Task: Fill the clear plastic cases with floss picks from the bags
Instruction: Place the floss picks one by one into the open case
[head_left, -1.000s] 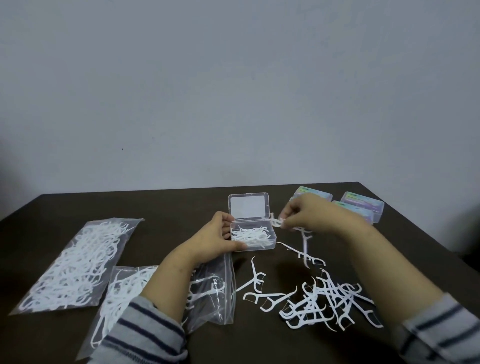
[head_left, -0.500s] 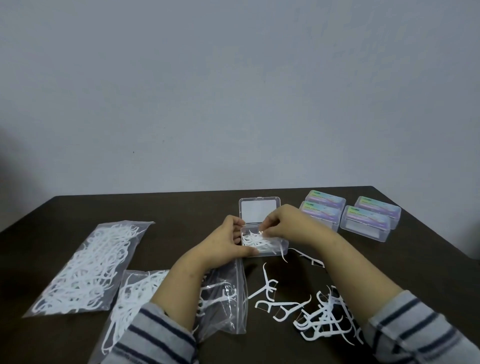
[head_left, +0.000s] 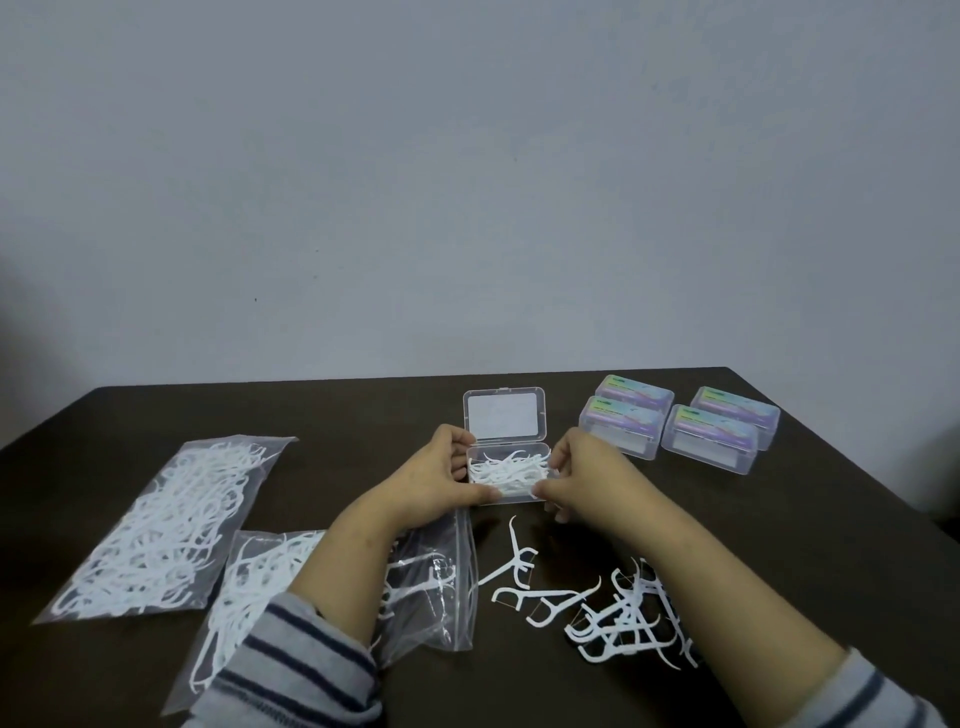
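Loose floss picks scattered on table at 5 o'clock; two bags of picks at 8 o'clock. Centre: open clear case, lid up, part-filled with white picks. Left hand grips its left end, right hand pinches right end. Four closed cases at 2 o'clock.

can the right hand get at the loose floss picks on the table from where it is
Probably yes. The right hand grips the open case, and the loose floss picks lie uncovered on the table just nearer the person, beneath that forearm, with nothing between.
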